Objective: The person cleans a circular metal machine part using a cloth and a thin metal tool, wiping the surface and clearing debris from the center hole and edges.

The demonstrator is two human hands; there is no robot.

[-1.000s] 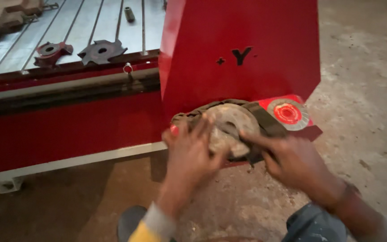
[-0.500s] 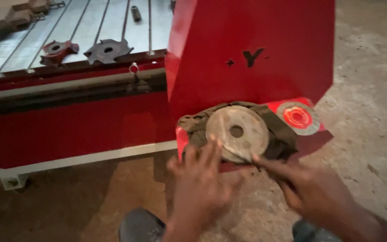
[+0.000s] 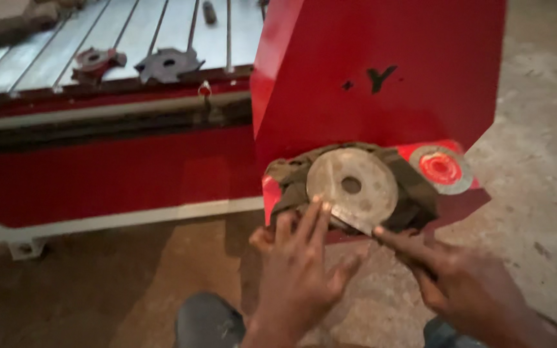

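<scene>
Step in hand — seating metal disc (image 3: 352, 187) flat on dark cloth (image 3: 414, 193), near right of red machine; left hand (image 3: 301, 274) fingers spread, steadying rim; right hand (image 3: 465, 283) forefinger at edge, nothing gripped; next — likely needs even pressure.

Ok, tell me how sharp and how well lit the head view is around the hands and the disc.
Head view: dim, warm light; the round metal disc is fairly sharp, its centre hole clear; the left hand and right hand are softly blurred and dark; faint sheen on the red panel; the slotted table at top left is paler and soft.
</scene>
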